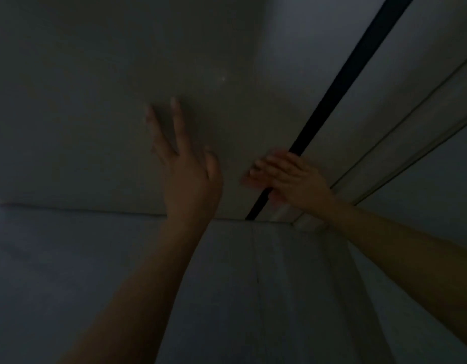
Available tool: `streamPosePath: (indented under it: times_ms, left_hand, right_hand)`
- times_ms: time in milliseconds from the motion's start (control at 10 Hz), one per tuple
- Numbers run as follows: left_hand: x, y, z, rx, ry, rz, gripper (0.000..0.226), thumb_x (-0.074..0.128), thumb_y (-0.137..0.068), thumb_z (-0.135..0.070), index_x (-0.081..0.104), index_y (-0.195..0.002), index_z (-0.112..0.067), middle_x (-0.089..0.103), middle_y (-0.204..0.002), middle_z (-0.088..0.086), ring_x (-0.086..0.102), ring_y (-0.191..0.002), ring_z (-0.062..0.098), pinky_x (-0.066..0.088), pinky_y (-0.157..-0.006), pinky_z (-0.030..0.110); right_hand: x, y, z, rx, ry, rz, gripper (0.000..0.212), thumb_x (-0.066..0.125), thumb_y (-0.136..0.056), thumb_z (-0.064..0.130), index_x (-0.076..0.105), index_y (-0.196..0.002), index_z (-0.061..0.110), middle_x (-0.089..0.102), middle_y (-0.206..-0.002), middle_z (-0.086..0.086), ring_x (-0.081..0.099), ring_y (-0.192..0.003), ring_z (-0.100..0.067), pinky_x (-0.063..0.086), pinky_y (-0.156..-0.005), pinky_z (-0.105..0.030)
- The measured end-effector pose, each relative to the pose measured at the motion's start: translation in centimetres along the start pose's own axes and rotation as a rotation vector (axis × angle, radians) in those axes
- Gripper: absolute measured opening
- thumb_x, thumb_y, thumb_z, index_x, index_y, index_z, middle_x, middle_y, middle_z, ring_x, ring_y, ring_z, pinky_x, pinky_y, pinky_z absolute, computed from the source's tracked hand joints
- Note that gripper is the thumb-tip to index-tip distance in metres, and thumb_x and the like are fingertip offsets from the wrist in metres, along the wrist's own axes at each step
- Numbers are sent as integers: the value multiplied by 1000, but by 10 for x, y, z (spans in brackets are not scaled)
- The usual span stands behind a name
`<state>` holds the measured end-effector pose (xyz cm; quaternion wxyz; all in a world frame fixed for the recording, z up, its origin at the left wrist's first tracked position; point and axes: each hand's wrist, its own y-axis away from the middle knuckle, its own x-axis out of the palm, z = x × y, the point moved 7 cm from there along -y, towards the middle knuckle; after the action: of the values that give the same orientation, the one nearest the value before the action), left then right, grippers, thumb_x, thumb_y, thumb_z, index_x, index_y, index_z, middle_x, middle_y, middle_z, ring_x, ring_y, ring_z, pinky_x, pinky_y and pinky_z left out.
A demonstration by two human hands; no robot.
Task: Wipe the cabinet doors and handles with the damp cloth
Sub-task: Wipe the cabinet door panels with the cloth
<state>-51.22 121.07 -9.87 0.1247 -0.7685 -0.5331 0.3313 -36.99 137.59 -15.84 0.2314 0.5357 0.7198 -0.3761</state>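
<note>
The scene is dim. A large pale cabinet door (122,88) fills the upper left, and a dark gap (340,82) runs diagonally along its right edge. My left hand (187,164) is raised in front of this door with its fingers spread and straight, holding nothing. My right hand (284,177) lies across the dark gap low down, fingers stretched leftward onto the door's edge. A small pale piece (279,210) shows just under the right palm; I cannot tell whether it is the cloth. No handle is plainly visible.
A second pale panel (410,88) with long grooves runs beside the gap on the right. Below the door's bottom edge, another flat pale surface (240,285) with a thin vertical seam extends toward me.
</note>
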Motion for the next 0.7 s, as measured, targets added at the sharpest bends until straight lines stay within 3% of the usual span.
streamPosePath:
  times_ms: [100,200,300,400,500,600,700]
  left_hand:
    - [-1,-17,-28,39,47,-33,73,49,-89,-18,10,-151,-14,-5,-155,25,0,-146,33,13,-117,49]
    - [-10,-46,-68,141,69,-74,71,49,-89,-18,14,-151,-13,-3,-154,28,-2,-145,37,9,-117,49]
    - [-28,-83,-118,278,47,-148,69,50,-86,-16,21,-149,-9,4,-153,31,3,-144,40,9,-117,51]
    - [-39,-114,-157,407,10,-195,68,49,-86,-17,23,-148,-6,9,-153,29,5,-144,37,6,-117,49]
    - [-53,-155,-208,576,-16,-261,67,51,-85,-18,27,-147,-6,13,-152,28,8,-143,37,4,-117,51]
    - [-69,-188,-249,633,-58,-332,65,51,-83,-22,35,-145,-8,20,-150,28,13,-142,36,3,-116,53]
    - [-77,-197,-266,643,-65,-344,63,49,-83,-23,38,-143,-6,23,-149,28,16,-141,37,5,-116,54]
  right_hand:
    - [-51,-33,-43,179,6,-343,50,17,-105,36,6,-152,23,-7,-159,5,-5,-147,-15,-5,-119,-36]
    - [-93,-56,-71,388,68,-467,54,35,-104,26,12,-152,24,8,-159,4,-4,-147,-17,0,-119,-40]
    - [-141,-74,-104,525,97,-534,62,42,-100,29,8,-153,24,1,-160,0,-6,-147,-20,2,-119,-43]
    - [-202,-98,-162,679,87,-597,58,30,-101,34,6,-153,20,-5,-160,-5,-2,-147,-26,0,-119,-44]
    - [-269,-115,-227,970,47,-756,55,27,-100,31,19,-150,10,19,-156,-19,11,-144,-33,4,-119,-47]
    - [-271,-114,-227,1031,39,-783,55,24,-100,32,17,-150,11,19,-156,-17,11,-145,-34,6,-119,-48]
    - [-220,-81,-188,1058,-28,-712,55,20,-102,35,8,-153,19,6,-160,-7,7,-146,-34,11,-118,-51]
